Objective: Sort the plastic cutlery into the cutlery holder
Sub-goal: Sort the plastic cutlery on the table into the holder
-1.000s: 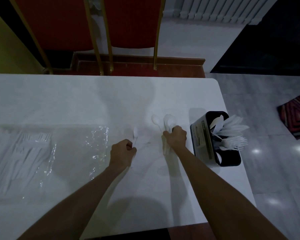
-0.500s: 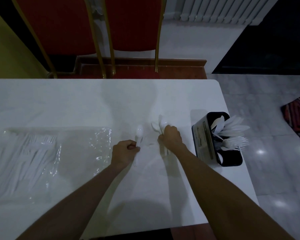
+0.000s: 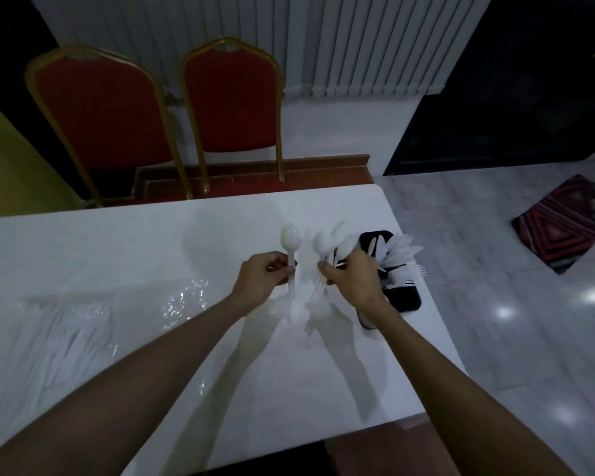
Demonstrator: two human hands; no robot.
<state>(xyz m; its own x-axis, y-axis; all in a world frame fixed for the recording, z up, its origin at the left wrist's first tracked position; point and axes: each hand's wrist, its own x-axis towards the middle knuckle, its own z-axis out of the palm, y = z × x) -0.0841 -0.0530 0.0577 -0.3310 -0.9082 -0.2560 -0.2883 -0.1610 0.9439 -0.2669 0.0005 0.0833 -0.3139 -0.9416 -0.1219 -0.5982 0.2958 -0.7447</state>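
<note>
Head view puts both of my hands over the white surface [image 3: 124, 255], close together and just left of the black cutlery holder [image 3: 404, 297]. My left hand [image 3: 260, 280] is pinching a single white spoon [image 3: 291, 250] by its handle, bowl pointing away from me. My right hand [image 3: 352, 280] is closed round a loose bundle of spoons [image 3: 325, 247], their bowls fanned out above the knuckles and the handles hanging below — it sits partly in front of the holder, which stands at the surface's right edge with white pieces already fanned out of its far compartments.

I judge the step in hand to be adding the single spoon to the bundle and then dropping the lot into one compartment. To do it well I'd line the bowls up the same way first, tighten the grip low on the handles so none slips, and lower them handle-first. Which compartment holds spoons I cannot tell; the picture is dim and blurred there.

A clear plastic sheet [image 3: 182, 304] with more cutlery [image 3: 69, 334] lies well off to the left — plenty remains to sort.
</note>
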